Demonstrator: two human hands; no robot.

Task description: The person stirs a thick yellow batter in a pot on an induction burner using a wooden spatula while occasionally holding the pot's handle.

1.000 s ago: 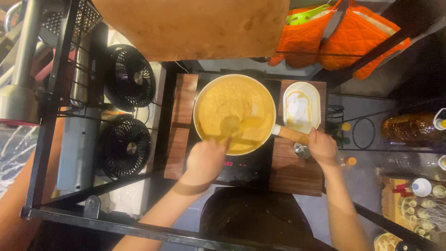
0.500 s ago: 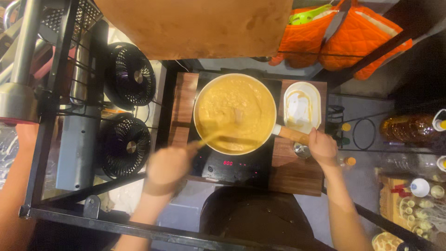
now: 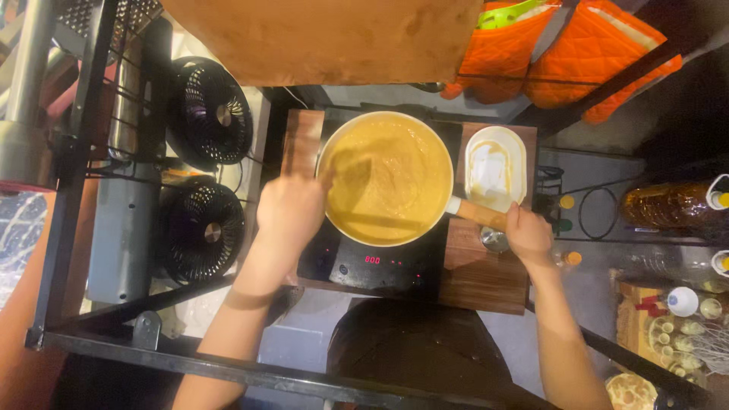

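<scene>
The pan of thick orange batter sits on the induction cooker; full, it looks heavy, best held by its wooden handle, where the right hand fingers are clamped. The left hand fingers close on a stirring utensil at the rim. Just beyond the right fingers lies a white dish; 2 fans stand left of the left fingers.

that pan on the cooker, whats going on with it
A person is working a pan full of thick orange-yellow batter on an induction cooker. The right hand grips the pan's wooden handle. The left hand is at the pan's left rim, holding a stirring tool that reaches into the batter; the tool itself is hard to make out. A white oval dish smeared with batter sits beside the pan on the wooden board.
</scene>
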